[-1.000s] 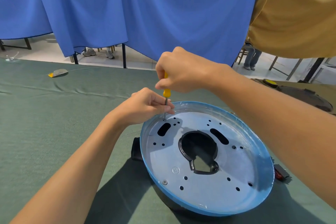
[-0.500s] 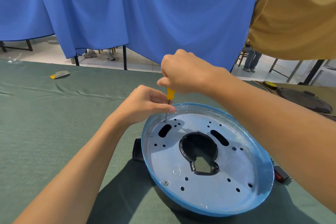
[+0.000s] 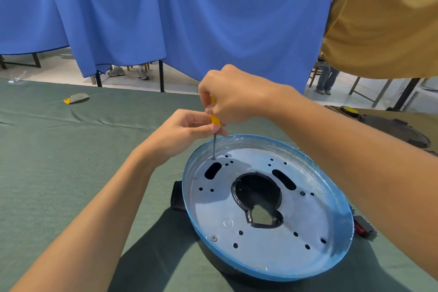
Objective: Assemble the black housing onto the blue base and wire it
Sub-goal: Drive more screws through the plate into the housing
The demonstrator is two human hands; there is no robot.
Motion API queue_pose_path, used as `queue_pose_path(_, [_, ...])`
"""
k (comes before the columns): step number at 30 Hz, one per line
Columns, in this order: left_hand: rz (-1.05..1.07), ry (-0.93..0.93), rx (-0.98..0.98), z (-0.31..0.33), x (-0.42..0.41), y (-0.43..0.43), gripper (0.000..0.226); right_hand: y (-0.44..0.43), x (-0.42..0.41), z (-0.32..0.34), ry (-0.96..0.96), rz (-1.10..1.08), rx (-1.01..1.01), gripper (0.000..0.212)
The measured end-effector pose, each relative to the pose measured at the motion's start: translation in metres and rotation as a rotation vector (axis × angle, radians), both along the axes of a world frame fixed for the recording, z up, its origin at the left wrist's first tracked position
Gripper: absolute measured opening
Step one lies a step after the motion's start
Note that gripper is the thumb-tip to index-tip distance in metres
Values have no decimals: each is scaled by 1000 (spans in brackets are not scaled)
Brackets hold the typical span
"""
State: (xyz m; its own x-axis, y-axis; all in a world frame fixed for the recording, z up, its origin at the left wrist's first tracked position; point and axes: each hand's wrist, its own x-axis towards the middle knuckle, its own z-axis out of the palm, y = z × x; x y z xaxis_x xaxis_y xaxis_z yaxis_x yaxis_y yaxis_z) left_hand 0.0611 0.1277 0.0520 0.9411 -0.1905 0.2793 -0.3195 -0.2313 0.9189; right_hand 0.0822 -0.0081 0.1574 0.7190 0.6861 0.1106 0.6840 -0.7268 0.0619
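Note:
The round blue base (image 3: 341, 199) lies dish-side up on the black housing (image 3: 176, 195), which shows under its left edge and through the central cut-out. My right hand (image 3: 234, 97) grips the yellow handle of a screwdriver (image 3: 215, 119) held upright. Its metal shaft tip (image 3: 213, 157) stands on a screw near the base's far-left rim. My left hand (image 3: 187, 129) pinches the lower end of the handle where the shaft starts. One screw (image 3: 214, 238) sits seated at the base's near-left edge.
A green cloth (image 3: 59, 161) covers the table. A small grey and yellow scrap (image 3: 77, 97) lies far left. A dark round part with a yellow cap (image 3: 388, 125) sits at the right. A red and black switch (image 3: 362, 227) lies by the base's right edge. Blue curtain hangs behind.
My left fingers have slid up from the shaft's lower part to the handle's base, leaving the shaft bare. The screwdriver tip stays on the same screw.

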Motion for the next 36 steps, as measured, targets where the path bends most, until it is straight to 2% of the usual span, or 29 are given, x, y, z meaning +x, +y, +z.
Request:
queue_pose_path(3, [38,-50,-64,4,0,-6,14,1,3,-6,-71,-86,80,27])
queue_pose_path(7, [230,-113,-173,1,4,-16,12,0,6,-12,-63,-127,90,40])
queue_pose_path(9, [189,-97,-168,-1,4,-14,7,-2,7,-8,-20,-69,42,32])
queue_pose_path(11, [99,-69,-118,-2,3,-9,11,-5,7,-3,-9,39,-41,15])
queue_pose_path(13, [56,-54,-93,-2,2,-8,11,-6,7,-2,-22,59,-21,2])
queue_pose_path(16, [125,-71,-95,-3,3,-13,13,-4,11,-10,-81,-23,60,27])
queue_pose_path(18, [179,-95,-73,-4,4,-17,14,-2,14,-15,-103,-37,66,34])
queue_pose_path(23, [62,-32,-61,-6,4,-4,12,-5,11,-3,-5,93,40,8])
queue_pose_path(25, [54,-20,-46,-5,3,-3,12,-5,10,1,-21,92,75,15])
queue_pose_path(28, [177,-46,-74,-5,4,-10,11,-1,13,-6,-80,8,125,34])
queue_pose_path(30, [236,-57,-65,-7,6,-13,15,1,16,-12,-82,-26,122,37])
queue_pose_path(34, [123,-27,-43,-6,3,-7,8,-5,14,-6,-3,70,2,17])
queue_pose_path(36, [63,-15,-34,-5,2,-4,10,-7,11,-3,7,86,21,8])
